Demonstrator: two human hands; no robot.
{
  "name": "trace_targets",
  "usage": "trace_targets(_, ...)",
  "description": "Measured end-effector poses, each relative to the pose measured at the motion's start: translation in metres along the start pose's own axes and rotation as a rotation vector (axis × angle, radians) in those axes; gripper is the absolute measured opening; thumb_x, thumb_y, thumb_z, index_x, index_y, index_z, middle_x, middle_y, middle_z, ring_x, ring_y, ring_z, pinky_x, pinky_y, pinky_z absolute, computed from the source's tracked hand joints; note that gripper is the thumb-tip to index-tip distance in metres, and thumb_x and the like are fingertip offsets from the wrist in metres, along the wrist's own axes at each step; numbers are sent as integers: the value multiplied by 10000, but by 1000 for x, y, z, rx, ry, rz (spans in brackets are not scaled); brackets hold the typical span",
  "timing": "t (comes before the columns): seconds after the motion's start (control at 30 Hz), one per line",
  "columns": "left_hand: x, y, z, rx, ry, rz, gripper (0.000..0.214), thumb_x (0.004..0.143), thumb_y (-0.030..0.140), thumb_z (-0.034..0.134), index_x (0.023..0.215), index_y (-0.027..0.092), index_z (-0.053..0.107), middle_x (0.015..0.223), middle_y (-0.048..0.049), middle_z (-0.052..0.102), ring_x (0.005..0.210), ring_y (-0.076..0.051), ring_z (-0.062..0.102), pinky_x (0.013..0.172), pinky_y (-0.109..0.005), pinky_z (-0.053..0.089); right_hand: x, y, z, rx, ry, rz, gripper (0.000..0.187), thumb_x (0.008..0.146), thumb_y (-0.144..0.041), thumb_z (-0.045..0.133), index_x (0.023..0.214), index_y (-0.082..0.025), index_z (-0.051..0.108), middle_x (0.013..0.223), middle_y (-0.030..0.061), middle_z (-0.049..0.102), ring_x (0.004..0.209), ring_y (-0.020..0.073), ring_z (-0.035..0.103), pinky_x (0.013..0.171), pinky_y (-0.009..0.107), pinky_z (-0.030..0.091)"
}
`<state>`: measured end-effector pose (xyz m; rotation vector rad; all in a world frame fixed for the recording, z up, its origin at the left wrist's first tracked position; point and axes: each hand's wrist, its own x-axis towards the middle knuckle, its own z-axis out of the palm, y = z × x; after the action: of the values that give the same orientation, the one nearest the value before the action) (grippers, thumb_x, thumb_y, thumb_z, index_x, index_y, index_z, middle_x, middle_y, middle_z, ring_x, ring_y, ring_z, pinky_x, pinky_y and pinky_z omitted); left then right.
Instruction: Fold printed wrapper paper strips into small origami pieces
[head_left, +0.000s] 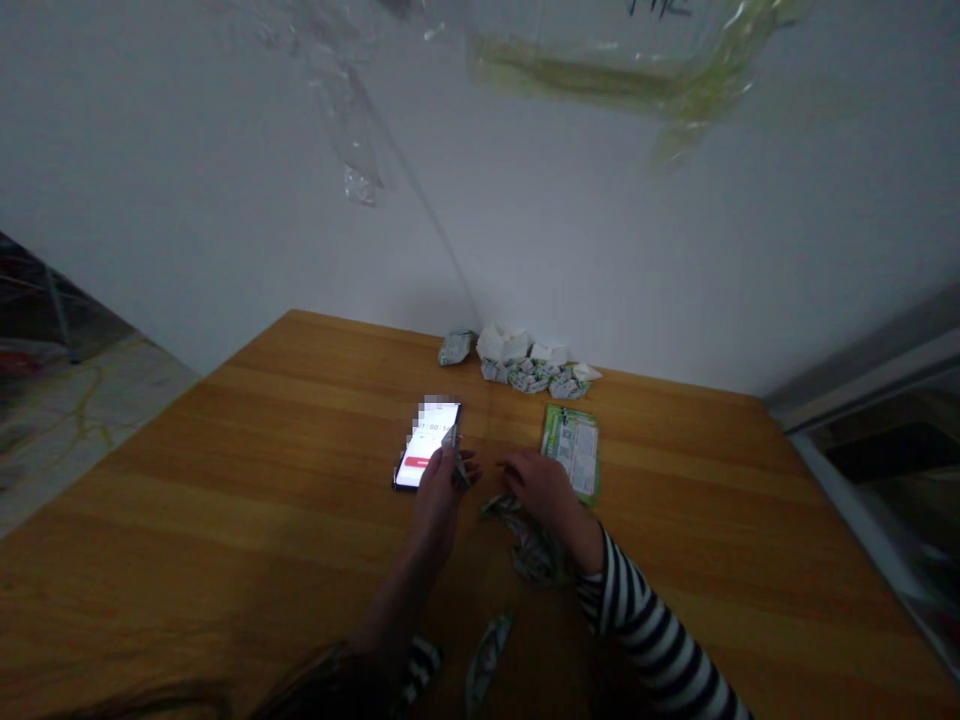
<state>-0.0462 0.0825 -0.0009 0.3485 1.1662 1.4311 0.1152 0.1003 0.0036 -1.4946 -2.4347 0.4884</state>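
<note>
My left hand (441, 488) is closed on a small folded piece of printed paper (459, 466), just over the right edge of a phone. To its right, my right hand (536, 482) hovers with curled fingers pointing left; whether they hold anything is hidden. Beneath the right hand and wrist lies crumpled printed paper (536, 550) in green, white and grey. Nearer to me, a narrow strip of similar paper (487, 655) rests on the table. The phone (427, 445) lies face up with a lit screen and a red button.
Several crumpled paper pieces (529, 372) sit along the wall at the back of the wooden table (300, 420), with one paper lump (456, 347) a little left. A green and white printed packet (581, 445) lies flat beyond the right hand. Yellowish tape (585, 80) hangs on the wall.
</note>
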Motion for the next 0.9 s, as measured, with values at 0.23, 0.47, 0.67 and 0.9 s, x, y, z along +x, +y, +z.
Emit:
trace_targets(0.23,-4,5,-1,-10,15,16,478,689,503,674,994,144,592,821,-45,630,653,-116,601,651,-280,511,-23,4,-20,192,-15,-165,50,819,-240,635,842,-208,665,819,22,665,807,166,600,721,248,428)
trace_targets(0.47,-4,2,4,8,31,-2,485,680,541,663,957,149,593,791,-37,623,637,-120,597,645,-291,509,-19,-5,-10,-36,-99,-161,110,830,-194,595,887,-202,688,889,66,672,879,195,605,722,257,448)
trace_targets(0.67,-8,0,5,7,-4,7,470,698,527,655,981,157,596,786,-24,625,639,-119,610,664,-289,509,-8,-7,-2,245,123,94,126,813,-215,595,807,-176,715,783,72,715,733,193,641,664,275,474)
trace_targets(0.9,-11,-5,9,48,-51,45,432,724,548,621,915,160,613,777,-33,649,722,-168,641,748,-341,507,4,-12,4,833,351,374,230,743,-315,623,811,-135,748,709,53,748,621,196,682,567,276,524)
